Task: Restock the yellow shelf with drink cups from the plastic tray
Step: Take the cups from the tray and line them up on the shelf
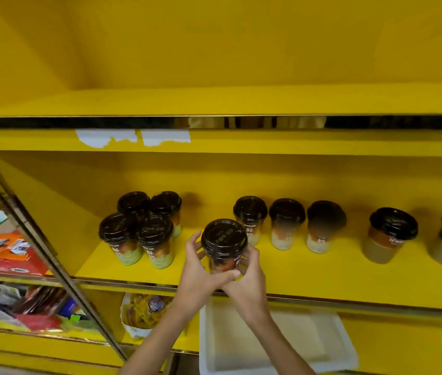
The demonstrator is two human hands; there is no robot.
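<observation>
- Gripping the drink cup from both sides, the left hand and right hand held it at the near edge of the yellow shelf, between the left cluster of cups and the row of cups to the right.
- Risk, by my read: a tall, tapered cup set too near the lip could tip off; nudging a neighbour might topple it.
- Glossy dark domed lids, smooth printed walls; the white plastic tray below looked empty.
</observation>
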